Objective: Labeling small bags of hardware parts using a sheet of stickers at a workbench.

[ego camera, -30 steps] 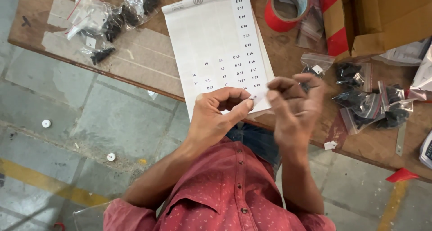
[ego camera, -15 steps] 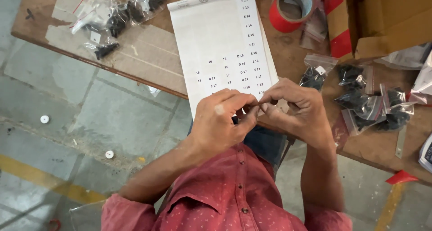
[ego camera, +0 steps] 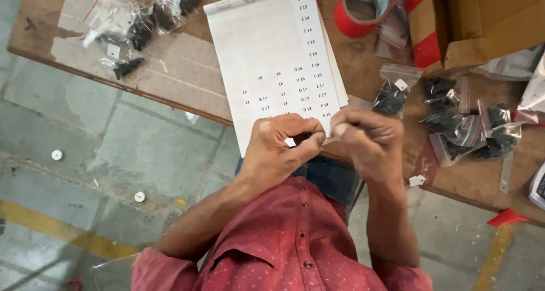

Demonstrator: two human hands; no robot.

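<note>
Both hands, left hand (ego camera: pixel 278 146) and right hand (ego camera: pixel 369 143), pinched together on a small white label (ego camera: pixel 339 130) at the near edge of the label sheet (ego camera: pixel 272 58), likely featherlight, floppy and sticky, best gripped by its very edge.

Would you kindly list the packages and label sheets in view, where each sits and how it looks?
White rectangular label sheet: table centre, small labels in columns, its near edge at both hands.
Clear plastic bags of black parts: table's far left, crumpled cluster.
More clear bags of black parts: right of the hands.
Brown cardboard box with red-and-white tape: upper right.
</note>
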